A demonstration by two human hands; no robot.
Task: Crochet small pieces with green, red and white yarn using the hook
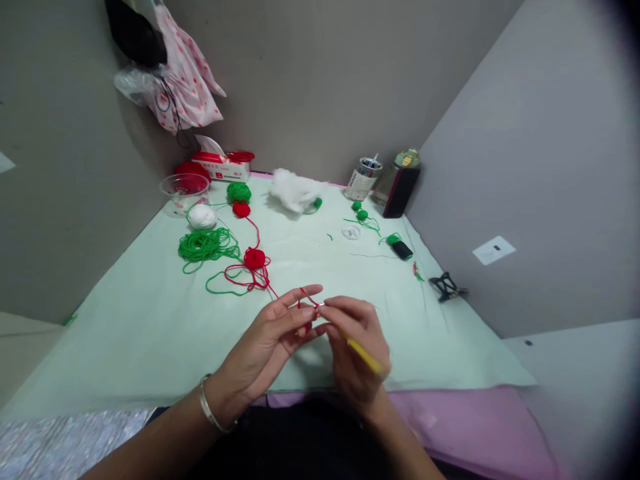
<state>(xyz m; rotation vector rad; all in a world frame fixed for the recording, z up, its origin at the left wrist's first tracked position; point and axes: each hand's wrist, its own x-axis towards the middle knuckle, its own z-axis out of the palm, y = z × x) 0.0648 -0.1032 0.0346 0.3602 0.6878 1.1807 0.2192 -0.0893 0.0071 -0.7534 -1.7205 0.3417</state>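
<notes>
My left hand (273, 337) pinches a small red crochet piece (304, 329) between thumb and fingers. Red yarn runs over its raised index finger. In my right hand (357, 343) is a crochet hook (365, 355) with a yellow handle, held like a pen. The hook's thin metal tip meets the red yarn at the left fingertips; the exact stitch is too small to make out. From the left hand the red strand leads back to a loosely wound red yarn ball (255, 259) on the table.
Green yarn (205, 245), a white yarn ball (203, 217) and a plastic tub (184, 190) lie at the left. White stuffing (295, 191) sits at the back. A pen tin (363, 180), a bottle (387, 183), a phone (401, 192) and a black stand (447, 287) are on the right.
</notes>
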